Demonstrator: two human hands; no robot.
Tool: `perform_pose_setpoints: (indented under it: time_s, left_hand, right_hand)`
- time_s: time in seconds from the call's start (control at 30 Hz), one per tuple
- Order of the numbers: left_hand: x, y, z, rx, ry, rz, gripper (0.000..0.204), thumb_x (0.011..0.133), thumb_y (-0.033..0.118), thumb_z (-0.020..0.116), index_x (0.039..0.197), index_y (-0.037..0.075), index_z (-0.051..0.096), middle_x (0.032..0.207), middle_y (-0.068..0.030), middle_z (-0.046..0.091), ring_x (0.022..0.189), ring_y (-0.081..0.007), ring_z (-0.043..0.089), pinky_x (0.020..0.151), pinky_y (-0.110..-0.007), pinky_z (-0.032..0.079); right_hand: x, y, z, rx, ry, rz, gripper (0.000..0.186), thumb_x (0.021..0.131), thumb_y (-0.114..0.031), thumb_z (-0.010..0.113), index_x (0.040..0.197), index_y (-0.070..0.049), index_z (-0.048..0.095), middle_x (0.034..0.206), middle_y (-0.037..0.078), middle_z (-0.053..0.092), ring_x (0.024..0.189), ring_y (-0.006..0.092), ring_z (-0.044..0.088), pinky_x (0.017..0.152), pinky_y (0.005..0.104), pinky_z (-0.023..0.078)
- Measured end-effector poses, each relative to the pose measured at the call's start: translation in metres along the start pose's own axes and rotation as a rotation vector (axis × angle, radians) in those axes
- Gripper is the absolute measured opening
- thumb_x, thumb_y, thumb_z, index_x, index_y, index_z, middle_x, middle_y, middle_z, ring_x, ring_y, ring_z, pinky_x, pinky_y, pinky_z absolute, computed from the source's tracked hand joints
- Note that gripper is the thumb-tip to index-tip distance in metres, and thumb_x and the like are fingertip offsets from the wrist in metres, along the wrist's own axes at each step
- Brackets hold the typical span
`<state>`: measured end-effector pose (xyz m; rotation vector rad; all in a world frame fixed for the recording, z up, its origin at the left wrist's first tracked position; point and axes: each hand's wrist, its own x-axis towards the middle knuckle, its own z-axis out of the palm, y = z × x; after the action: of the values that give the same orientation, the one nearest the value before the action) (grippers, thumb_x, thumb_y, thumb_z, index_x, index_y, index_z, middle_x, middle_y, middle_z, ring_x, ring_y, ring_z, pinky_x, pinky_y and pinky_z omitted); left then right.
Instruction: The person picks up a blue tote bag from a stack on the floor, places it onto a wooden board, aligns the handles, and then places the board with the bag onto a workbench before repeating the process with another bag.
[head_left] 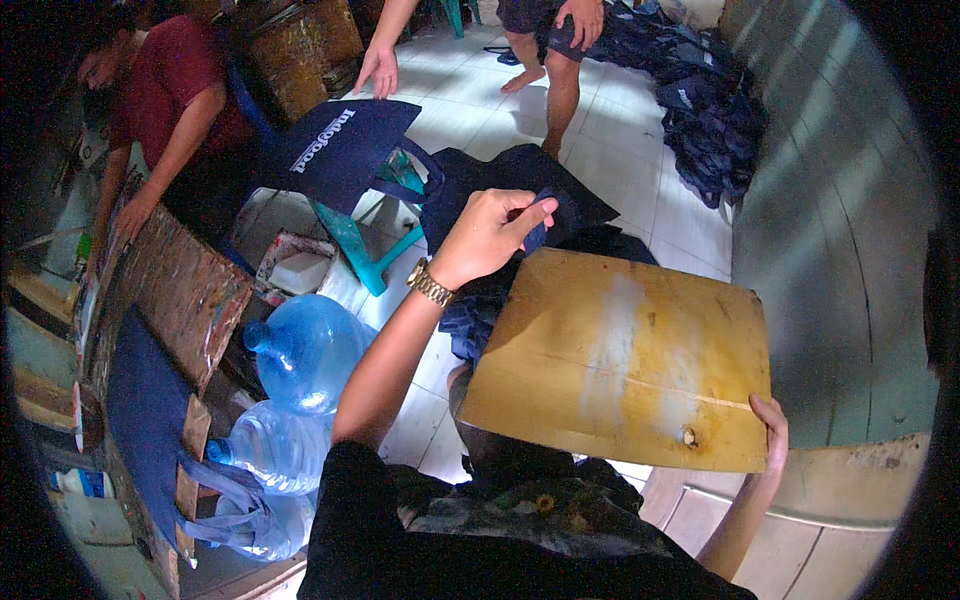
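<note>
My left hand (pixel 498 228), with a gold watch at the wrist, is raised near the centre, closed on dark navy fabric (pixel 539 222). More dark navy cloth (pixel 500 175) lies or hangs just beyond it. My right hand (pixel 772 430) grips the right edge of a worn yellow board (pixel 620 340), which is held across my lap. A navy bag (pixel 340 180) with white printing lies over a teal stool (pixel 350 250) ahead to the left.
A person in red (pixel 180 90) works at wooden boards (pixel 180 280) on the left. A barefoot person (pixel 540 70) stands ahead, hand above the bag. Large blue water bottles (pixel 300 350) lie lower left. Piled navy bags (pixel 700 130) line the wall (pixel 830 200) at right.
</note>
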<state>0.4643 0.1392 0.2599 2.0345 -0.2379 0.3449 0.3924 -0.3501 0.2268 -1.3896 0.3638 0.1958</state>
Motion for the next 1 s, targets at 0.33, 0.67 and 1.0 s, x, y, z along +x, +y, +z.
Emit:
perform_pose_setpoints:
  time_s: [0.33,0.67,1.0]
  left_hand:
    - [-0.005,-0.016,-0.007,-0.117,-0.004,-0.074,0.036,0.094,0.03,0.057,0.081,-0.001,0.069,0.062,-0.0059,0.063,0.052,-0.0085,0.058,0.05,-0.024,0.044]
    - [-0.047,-0.144,-0.018,0.794,0.313,-0.477,0.052,0.082,0.053,0.064,0.079,0.001,0.068,0.078,-0.0149,0.068,0.068,-0.0286,0.066,0.065,-0.035,0.051]
    - [-0.053,-0.227,0.021,-0.116,0.241,-0.895,0.03,0.08,0.024,0.074,0.081,-0.005,0.067,0.067,-0.0126,0.065,0.063,-0.0154,0.065,0.051,-0.029,0.054]
  right_hand:
    - [0.017,-0.005,0.008,-0.029,-0.072,-0.103,0.032,0.081,-0.02,0.061,0.105,0.001,0.061,0.101,0.01,0.065,0.084,0.0188,0.064,0.074,0.0304,0.052]
    - [0.049,0.028,0.074,0.012,-0.181,0.033,0.03,0.087,-0.022,0.061,0.104,0.002,0.062,0.094,0.011,0.066,0.083,0.0174,0.065,0.074,0.028,0.052]
    - [0.056,0.061,0.075,0.138,-0.056,0.018,0.021,0.087,-0.02,0.063,0.094,0.001,0.062,0.09,0.008,0.066,0.078,0.0163,0.065,0.069,0.0274,0.053]
